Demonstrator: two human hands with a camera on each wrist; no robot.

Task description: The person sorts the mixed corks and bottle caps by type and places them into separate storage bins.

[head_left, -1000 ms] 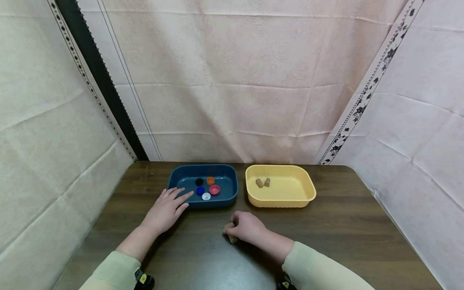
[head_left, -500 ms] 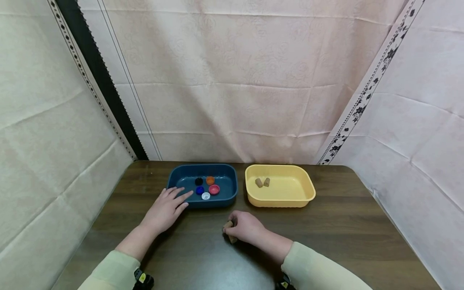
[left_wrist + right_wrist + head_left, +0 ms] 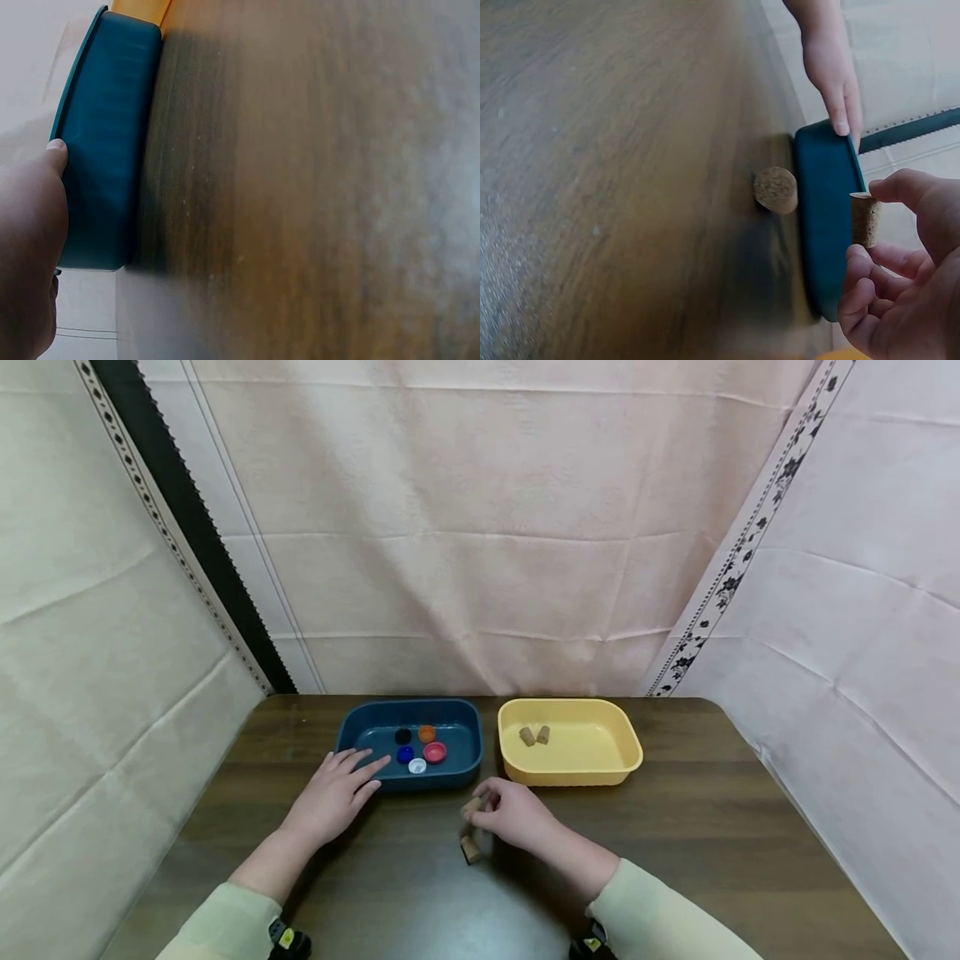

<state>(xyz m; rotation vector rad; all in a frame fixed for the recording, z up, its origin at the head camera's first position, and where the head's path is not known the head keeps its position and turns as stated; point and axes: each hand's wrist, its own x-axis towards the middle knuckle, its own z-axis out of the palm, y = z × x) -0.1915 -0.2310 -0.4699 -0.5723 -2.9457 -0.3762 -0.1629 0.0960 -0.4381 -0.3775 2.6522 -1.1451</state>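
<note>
My right hand [image 3: 517, 818] pinches a cork [image 3: 865, 223] between thumb and fingers, just above the table. Another cork [image 3: 470, 850] lies on the wood close below that hand; the right wrist view shows it as a cork stopper [image 3: 775, 190] in front of the blue tray. With fingers spread, my left hand [image 3: 330, 793] rests at the near left rim of the blue tray [image 3: 459, 752]. Its thumb touches the tray's edge in the left wrist view. Inside that tray are bottle caps: black [image 3: 402, 736], orange [image 3: 427, 733], dark blue [image 3: 405, 754], red [image 3: 435, 752] and white [image 3: 417, 766].
Right of the blue tray stands a yellow tray [image 3: 600, 747], holding one cork [image 3: 527, 736] and a second cork [image 3: 543, 734]. Both trays sit near the far edge of the wooden table [image 3: 675, 860]. Pale cloth [image 3: 480, 527] hangs behind and along both sides.
My right hand has lifted one cork up and away from the other, which now lies separately on the table. The left hand stays at the tray, and the head view has shifted slightly.
</note>
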